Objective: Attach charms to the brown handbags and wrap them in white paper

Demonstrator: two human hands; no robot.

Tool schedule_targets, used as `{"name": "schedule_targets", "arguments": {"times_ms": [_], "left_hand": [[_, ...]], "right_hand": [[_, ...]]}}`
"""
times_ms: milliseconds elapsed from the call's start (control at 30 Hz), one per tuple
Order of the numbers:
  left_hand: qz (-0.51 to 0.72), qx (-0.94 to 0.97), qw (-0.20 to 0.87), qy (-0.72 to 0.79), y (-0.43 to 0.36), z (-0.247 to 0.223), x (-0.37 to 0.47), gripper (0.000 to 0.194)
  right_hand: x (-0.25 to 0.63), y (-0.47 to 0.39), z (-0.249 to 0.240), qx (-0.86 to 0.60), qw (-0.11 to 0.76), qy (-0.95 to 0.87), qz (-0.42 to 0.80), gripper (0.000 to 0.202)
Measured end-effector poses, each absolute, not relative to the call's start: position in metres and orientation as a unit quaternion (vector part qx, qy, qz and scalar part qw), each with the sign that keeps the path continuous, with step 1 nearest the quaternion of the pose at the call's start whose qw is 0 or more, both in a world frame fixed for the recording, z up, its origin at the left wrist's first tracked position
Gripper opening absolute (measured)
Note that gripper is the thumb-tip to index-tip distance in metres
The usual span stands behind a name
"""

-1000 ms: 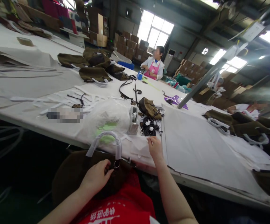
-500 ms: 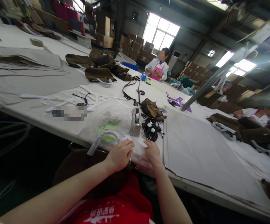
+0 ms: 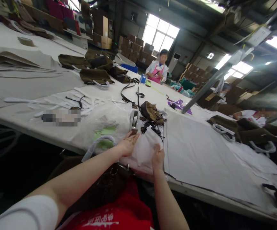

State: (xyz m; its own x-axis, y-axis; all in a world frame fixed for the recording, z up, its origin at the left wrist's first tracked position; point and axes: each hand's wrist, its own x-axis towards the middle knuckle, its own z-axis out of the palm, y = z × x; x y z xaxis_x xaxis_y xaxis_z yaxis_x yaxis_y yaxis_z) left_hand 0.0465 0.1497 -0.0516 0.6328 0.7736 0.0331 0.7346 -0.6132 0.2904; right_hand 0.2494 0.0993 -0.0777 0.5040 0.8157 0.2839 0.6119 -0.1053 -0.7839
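Observation:
My right hand (image 3: 157, 158) is closed on the right edge of a thin white sheet (image 3: 144, 148), which stands up from the table's front edge. Beside the sheet's left side, my left hand (image 3: 128, 143) has its fingers stretched forward at the front end of a grey tape dispenser (image 3: 134, 119). Its fingertips are partly hidden, so any tape in them does not show. A curved handle wrapped in white film (image 3: 96, 145) lies left of my left wrist. Below the table edge, a dark brown bag with metal rings (image 3: 111, 179) rests at my lap. Black coiled cords (image 3: 152, 126) lie behind the sheet.
A clear plastic bag with green pieces (image 3: 107, 123) lies left of the dispenser. A small brown pouch (image 3: 151, 111) and black straps (image 3: 128, 91) lie beyond. Brown bags (image 3: 96, 76) sit farther back. A grey pole (image 3: 200, 89) rises at right. A co-worker (image 3: 157, 68) stands across the table.
My left hand has moved forward to the tape dispenser. My right hand has closed on the white sheet and raised it, covering part of the coiled cords. The view has shifted slightly.

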Motion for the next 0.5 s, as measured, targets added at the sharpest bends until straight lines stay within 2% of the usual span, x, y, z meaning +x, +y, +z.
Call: {"name": "schedule_targets", "arguments": {"times_ms": [133,300,433,500], "left_hand": [[0.104,0.882,0.13,0.441,0.142,-0.043,0.044,0.083],[0.188,0.85,0.127,0.475,0.116,-0.014,0.042,0.063],[0.26,0.82,0.139,0.491,0.096,-0.001,0.036,0.051],[0.25,0.816,0.151,0.498,0.09,0.0,0.032,0.05]], "right_hand": [[0.259,0.096,-0.067,-0.743,0.505,-0.432,0.082,0.073],[0.259,0.087,-0.047,-0.698,0.569,-0.435,0.02,0.063],[0.256,0.095,-0.036,-0.644,0.508,-0.57,0.052,0.052],[0.256,0.103,-0.032,-0.645,0.518,-0.558,0.059,0.053]]}}
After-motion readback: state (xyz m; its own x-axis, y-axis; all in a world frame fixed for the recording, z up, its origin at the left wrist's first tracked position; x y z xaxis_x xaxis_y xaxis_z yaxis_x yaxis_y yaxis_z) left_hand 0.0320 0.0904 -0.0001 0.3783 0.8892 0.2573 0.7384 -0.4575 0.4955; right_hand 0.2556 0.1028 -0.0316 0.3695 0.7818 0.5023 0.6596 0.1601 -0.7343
